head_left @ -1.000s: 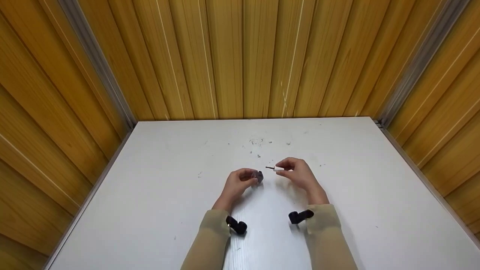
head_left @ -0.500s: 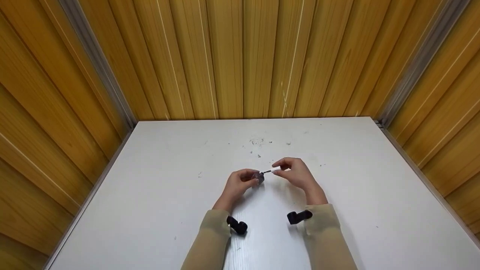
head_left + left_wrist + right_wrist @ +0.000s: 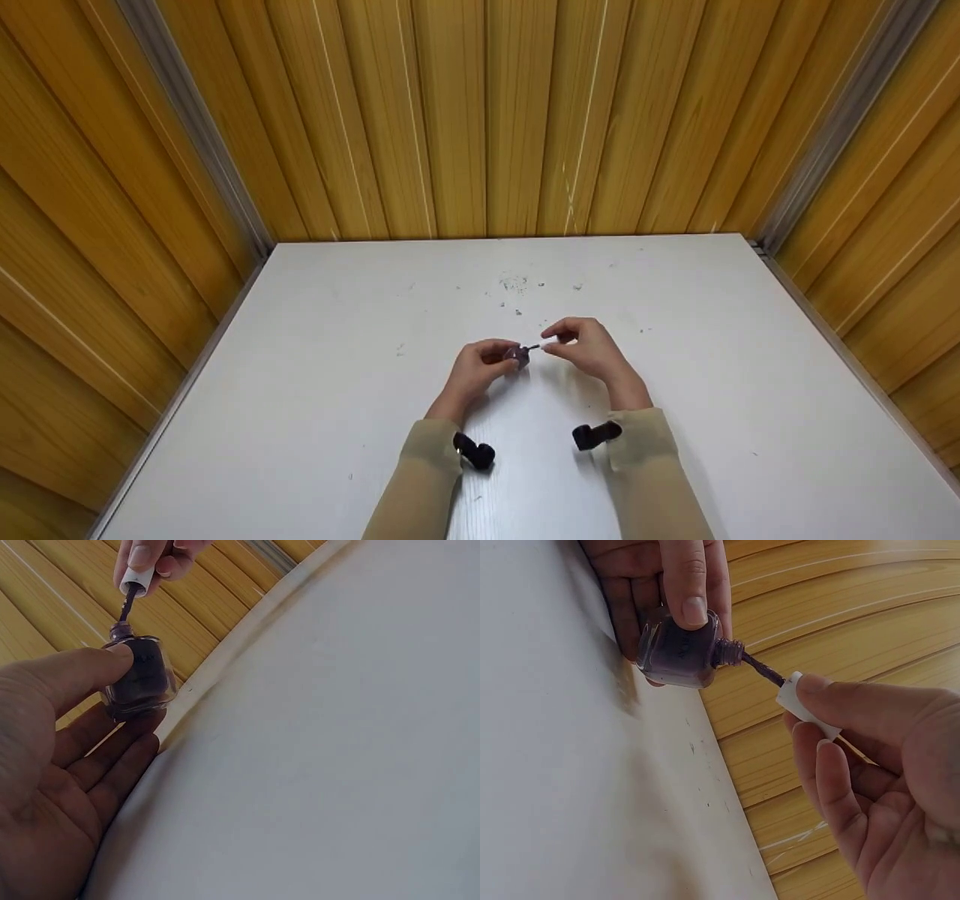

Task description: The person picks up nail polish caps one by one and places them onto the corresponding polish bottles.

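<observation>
Now slotting brush [image 3: 763, 670] into bottle [image 3: 679, 661] below frame centre (apart earlier), pinching unseated cap [image 3: 798, 700] with right hand [image 3: 592, 351], bottle with left hand [image 3: 474, 367].

Looks like a walled booth, with wood-look panels [image 3: 450, 112] behind and on both sides of the white worktop [image 3: 315, 360] and grey metal posts [image 3: 196, 120] at its far corners.

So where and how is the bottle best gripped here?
Probably by the bottle body, thumb and fingers on opposite faces, from the person's left, where the left hand holds it. The body is broad and boxy, while the narrow neck points toward the right hand, with the stem of the cap in it.
</observation>
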The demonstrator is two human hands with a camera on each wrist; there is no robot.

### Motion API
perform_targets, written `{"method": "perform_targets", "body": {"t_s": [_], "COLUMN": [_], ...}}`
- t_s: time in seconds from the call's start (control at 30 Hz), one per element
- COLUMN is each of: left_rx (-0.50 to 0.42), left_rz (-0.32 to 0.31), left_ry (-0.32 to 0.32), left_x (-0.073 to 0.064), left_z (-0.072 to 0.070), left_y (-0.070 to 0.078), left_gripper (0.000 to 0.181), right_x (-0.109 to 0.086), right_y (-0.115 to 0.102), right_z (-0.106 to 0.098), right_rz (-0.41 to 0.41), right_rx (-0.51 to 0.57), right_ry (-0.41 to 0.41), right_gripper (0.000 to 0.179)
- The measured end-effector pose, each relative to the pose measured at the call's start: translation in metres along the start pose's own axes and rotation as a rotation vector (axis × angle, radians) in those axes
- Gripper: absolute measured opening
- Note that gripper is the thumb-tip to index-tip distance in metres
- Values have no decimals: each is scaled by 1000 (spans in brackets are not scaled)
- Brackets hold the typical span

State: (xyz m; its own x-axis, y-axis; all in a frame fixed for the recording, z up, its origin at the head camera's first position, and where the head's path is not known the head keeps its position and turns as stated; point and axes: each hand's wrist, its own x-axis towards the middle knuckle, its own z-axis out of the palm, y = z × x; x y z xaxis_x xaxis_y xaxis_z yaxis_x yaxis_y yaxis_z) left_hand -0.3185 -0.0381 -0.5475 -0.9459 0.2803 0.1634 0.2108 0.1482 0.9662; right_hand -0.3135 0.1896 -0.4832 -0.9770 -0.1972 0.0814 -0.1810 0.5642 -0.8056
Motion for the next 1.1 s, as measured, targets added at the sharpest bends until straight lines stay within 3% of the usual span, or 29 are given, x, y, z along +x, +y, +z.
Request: {"method": "perform_targets", "body": {"t_s": [0.4,0.73,1.1], "left_rx": [2,-12,-52], "left_rz": [-4,-16,-14], "left_ry": [-15,-23,-18], "left_x": [-1,0,0], "left_z": [1,3,4], "left_y": [1,1,0], "left_gripper": [28,28,28], "right_x": [1,3,3], "right_y": [-3,-3,-4], "right_z": [7,15,18], "right_rz": [-32,-89,-83], "right_rx": [-44,5,18], "right_ry": [-28,-21,-12], "right_gripper": [17,24,21]}}
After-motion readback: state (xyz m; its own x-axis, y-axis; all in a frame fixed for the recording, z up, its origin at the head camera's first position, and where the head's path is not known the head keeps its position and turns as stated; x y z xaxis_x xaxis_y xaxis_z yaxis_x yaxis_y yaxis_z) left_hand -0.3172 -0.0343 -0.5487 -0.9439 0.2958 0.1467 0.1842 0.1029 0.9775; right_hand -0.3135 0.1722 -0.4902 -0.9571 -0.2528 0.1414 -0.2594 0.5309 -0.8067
